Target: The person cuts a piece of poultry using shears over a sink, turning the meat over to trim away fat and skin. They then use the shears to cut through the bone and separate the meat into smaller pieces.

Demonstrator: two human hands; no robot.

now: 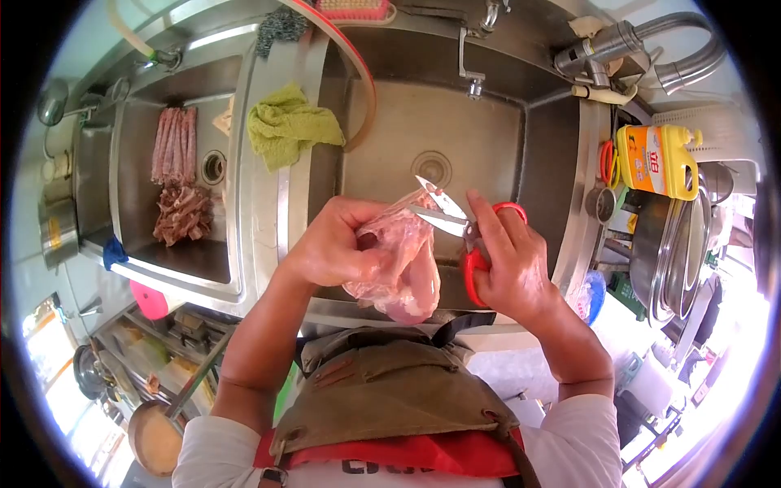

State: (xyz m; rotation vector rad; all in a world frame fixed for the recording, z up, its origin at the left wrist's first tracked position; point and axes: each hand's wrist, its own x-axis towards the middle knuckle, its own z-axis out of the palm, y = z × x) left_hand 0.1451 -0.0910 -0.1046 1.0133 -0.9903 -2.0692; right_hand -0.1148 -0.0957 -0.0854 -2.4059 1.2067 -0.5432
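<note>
My left hand [335, 248] is closed around a pale pink piece of raw poultry [413, 276], held over the near edge of the large sink. In my right hand [517, 264] is a pair of red-handled scissors [469, 233], with fingers through and around the handles. The blades stand apart and point to the upper left. Their tips are at the upper end of the meat, where a thin strip of flesh or skin lies between them. My left fingers partly hide the poultry's left side.
The large steel sink [480, 122] lies beneath my hands. A green cloth [293, 126] hangs on the divider. In the left sink [134, 207] are long bony pieces [174, 145] and a pile of meat scraps [182, 213]. A yellow detergent jug [657, 161] stands at right, below a faucet [602, 53].
</note>
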